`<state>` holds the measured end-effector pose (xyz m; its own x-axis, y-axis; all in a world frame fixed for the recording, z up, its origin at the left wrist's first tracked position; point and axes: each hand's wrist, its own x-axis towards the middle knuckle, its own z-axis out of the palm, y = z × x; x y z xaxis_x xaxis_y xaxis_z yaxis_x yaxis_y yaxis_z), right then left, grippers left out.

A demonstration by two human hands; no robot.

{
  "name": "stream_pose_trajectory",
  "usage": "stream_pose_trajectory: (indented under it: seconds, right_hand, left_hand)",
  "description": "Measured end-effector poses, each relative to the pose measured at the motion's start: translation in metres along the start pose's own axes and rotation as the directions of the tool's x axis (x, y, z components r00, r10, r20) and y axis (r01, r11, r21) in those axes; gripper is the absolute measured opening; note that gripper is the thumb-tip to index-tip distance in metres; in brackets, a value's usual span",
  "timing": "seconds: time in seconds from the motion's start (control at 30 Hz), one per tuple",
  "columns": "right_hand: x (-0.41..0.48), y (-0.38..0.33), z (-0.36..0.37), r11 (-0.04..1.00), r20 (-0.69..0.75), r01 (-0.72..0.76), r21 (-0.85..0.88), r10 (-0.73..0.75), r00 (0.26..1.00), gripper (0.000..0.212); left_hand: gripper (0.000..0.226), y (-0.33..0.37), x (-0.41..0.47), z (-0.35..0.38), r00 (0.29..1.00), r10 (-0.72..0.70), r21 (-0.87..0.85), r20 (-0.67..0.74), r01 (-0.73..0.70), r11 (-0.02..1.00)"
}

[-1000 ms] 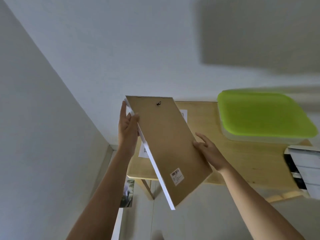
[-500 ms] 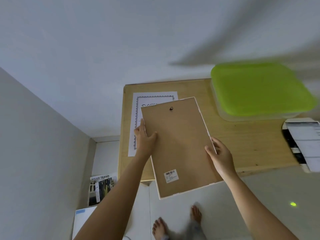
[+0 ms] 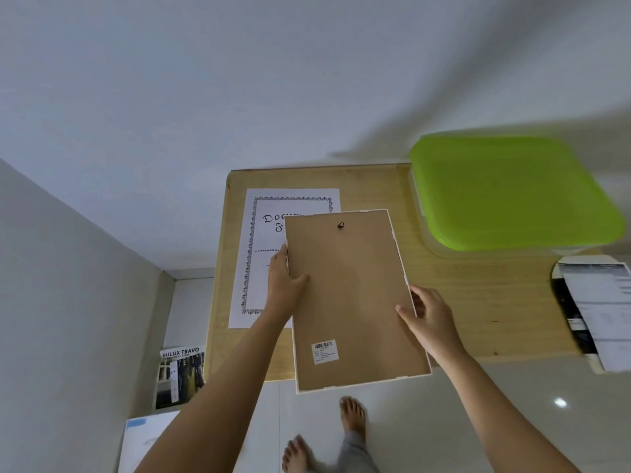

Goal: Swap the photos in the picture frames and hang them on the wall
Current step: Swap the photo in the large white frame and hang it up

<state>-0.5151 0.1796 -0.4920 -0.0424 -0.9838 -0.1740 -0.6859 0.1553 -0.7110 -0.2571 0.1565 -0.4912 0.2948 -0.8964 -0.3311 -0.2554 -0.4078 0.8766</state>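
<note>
Over the wooden table (image 3: 478, 302), each hand (image 3: 285, 285) (image 3: 432, 320) grips the frame (image 3: 351, 302) beside a "HILUX TRAVO" brochure (image 3: 181, 375).

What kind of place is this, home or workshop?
Probably a home room, not a workshop: bare feet on a glossy tiled floor, a small wooden table pushed against a plain white wall, and a green-lidded plastic storage box on it.

A: Table (image 3: 478, 302) against wall (image 3: 239, 80). What's on it?

B: Certificate (image 3: 269, 233) at left, tub (image 3: 512, 196) back right, papers (image 3: 597, 308) at right edge.

A: Frame (image 3: 351, 295)?

B: Back up, over table's front edge, overlapping certificate. Left hand (image 3: 285, 285) on its left side, right hand (image 3: 430, 319) on its right.

A: Floor (image 3: 478, 421)?

B: Magazine (image 3: 181, 373) left of table, in the corner.
</note>
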Motion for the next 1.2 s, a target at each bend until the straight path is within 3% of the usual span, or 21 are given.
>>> stream_pose_trajectory:
  seconds: [0.2,0.47,0.77,0.97,1.2]
  right_hand:
    - [0.028,-0.01,0.0,0.996,0.065,0.068,-0.052,-0.065,0.996,0.055]
    - [0.068,-0.028,0.018,0.967,0.037,0.235,-0.096,-0.232,0.972,0.047]
    - [0.127,-0.067,0.054,0.925,0.081,0.37,-0.084,-0.364,0.928,0.041]
    - [0.138,-0.075,0.077,0.902,-0.075,0.429,-0.046,-0.431,0.899,0.016]
    - [0.135,-0.074,0.088,0.934,-0.255,0.357,-0.013,-0.348,0.902,0.012]
  left_hand:
    - [0.072,-0.001,0.0,0.015,0.997,0.079,0.169,-0.021,-0.075,0.983]
    - [0.057,0.011,0.022,0.012,0.975,0.187,0.302,-0.118,-0.144,0.942]
    - [0.039,0.039,0.094,0.006,0.947,0.317,0.572,0.043,-0.284,0.77]
    - [0.021,0.036,0.128,0.001,0.94,0.308,0.507,0.146,-0.339,0.793]
    - [0.018,0.047,0.155,-0.006,0.898,0.242,0.42,0.368,-0.393,0.818]
